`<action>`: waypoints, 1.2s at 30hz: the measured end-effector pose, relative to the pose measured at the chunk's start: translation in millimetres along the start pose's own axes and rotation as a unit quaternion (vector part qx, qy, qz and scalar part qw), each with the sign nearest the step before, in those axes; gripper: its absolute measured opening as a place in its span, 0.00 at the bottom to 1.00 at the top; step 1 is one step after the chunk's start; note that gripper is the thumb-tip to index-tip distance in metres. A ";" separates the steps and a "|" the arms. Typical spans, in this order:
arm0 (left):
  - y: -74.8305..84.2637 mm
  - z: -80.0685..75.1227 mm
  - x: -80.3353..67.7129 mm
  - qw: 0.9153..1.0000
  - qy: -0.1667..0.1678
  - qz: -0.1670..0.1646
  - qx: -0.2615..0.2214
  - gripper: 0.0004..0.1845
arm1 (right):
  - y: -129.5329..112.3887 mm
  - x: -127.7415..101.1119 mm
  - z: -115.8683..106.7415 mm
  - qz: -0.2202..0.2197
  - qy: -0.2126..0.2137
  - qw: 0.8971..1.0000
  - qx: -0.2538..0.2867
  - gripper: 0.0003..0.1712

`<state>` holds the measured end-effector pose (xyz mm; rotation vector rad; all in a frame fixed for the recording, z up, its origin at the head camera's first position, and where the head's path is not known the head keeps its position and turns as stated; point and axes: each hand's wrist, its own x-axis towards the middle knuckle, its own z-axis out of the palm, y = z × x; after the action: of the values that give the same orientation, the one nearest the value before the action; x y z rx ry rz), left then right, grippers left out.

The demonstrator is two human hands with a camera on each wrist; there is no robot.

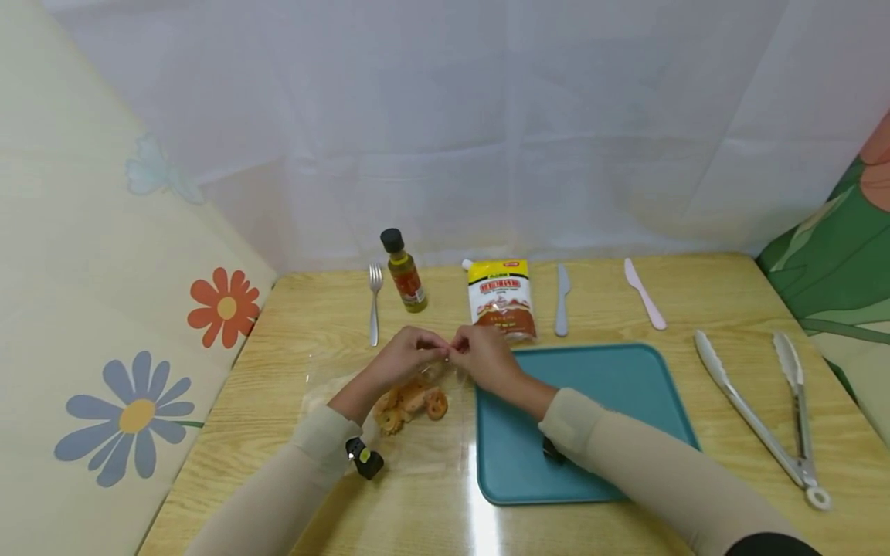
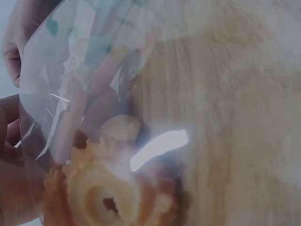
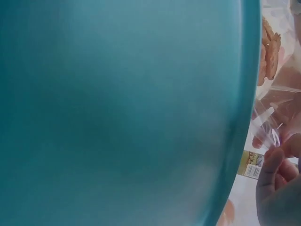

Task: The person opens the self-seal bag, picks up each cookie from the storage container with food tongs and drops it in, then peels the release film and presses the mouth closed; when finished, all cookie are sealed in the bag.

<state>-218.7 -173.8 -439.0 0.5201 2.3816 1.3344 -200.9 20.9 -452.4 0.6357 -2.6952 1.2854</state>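
Note:
A clear plastic bag (image 1: 434, 457) lies on the table, with several browned, ring-like food pieces (image 1: 410, 405) inside it. At the bag's far edge my left hand (image 1: 403, 357) pinches the film between thumb and fingers. My right hand (image 1: 489, 361) pinches the same edge, and the fingertips of both hands meet. Through the film in the left wrist view, one food piece (image 2: 101, 188) shows a wavy rim and a hole in the middle. In the right wrist view the gathered film (image 3: 273, 134) runs up to the right fingertips.
A teal tray (image 1: 591, 479) lies under my right forearm. Behind are a fork (image 1: 374, 305), a dark-capped bottle (image 1: 406, 282), a yellow-and-white packet (image 1: 502, 300), a grey knife (image 1: 562, 301) and a pink knife (image 1: 645, 295). Metal tongs (image 1: 761, 432) lie spread at right.

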 end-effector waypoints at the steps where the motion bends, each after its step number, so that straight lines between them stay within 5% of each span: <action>1: -0.4 0.2 0.1 1.000 0.001 -0.003 0.000 0.08 | 0.1 -0.1 0.2 -0.003 0.003 1.000 -0.007 0.07; 6: -2.4 1.2 0.5 1.000 0.000 0.001 -0.003 0.08 | 0.6 -0.2 0.2 -0.008 0.010 1.000 -0.021 0.08; 17: -9.6 -0.5 4.5 1.000 -0.010 0.001 -0.008 0.09 | 2.7 2.6 -2.5 0.059 -0.001 0.996 0.073 0.04; 28: -13.5 1.4 4.0 0.999 -0.019 0.000 -0.026 0.09 | 8.7 -1.9 -1.1 0.090 0.003 0.990 0.108 0.03; 36: -20.5 4.2 1.5 0.999 0.014 -0.028 -0.032 0.09 | 8.9 -9.4 -11.9 0.090 -0.016 0.984 0.151 0.02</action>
<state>-220.9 -180.0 -459.0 0.4157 2.3488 1.3980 -197.1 38.1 -453.6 0.4490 -2.6563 1.7667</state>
